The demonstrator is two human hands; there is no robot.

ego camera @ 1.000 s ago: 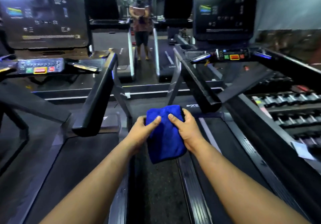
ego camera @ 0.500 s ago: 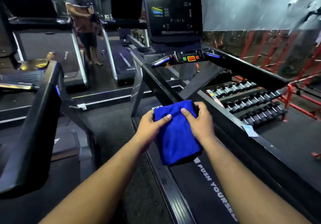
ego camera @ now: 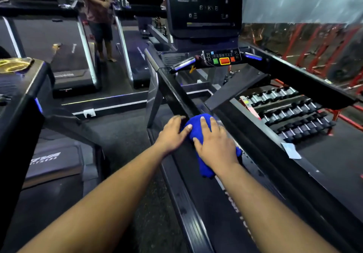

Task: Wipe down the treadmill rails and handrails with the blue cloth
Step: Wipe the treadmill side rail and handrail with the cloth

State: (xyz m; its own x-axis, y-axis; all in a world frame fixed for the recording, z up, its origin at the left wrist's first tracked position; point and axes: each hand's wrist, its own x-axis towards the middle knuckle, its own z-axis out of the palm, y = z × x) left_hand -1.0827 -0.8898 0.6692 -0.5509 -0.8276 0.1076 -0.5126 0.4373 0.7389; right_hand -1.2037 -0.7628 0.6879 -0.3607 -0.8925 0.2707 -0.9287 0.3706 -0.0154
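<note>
1. Blue cloth [ego camera: 197, 129]: bunched on the near end of the treadmill's left handrail [ego camera: 172, 93], one tail hanging below
2. Right hand [ego camera: 214, 144]: lies flat on the cloth, fingers straight, pressing it down
3. Left hand [ego camera: 172, 133]: rests beside it, fingers extended, thumb touching the cloth edge
4. Console [ego camera: 223, 58]: sits ahead, between both handrails; dumbbell rack [ego camera: 290, 111] stands to the right

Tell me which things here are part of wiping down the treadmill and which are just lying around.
Part of the job:
blue cloth
left handrail, where the cloth sits
right handrail
left hand, fingers on the cloth's edge
right hand, flat on the cloth

Lying about:
dumbbell rack
yellow cloth on the next treadmill
white paper slip
</note>
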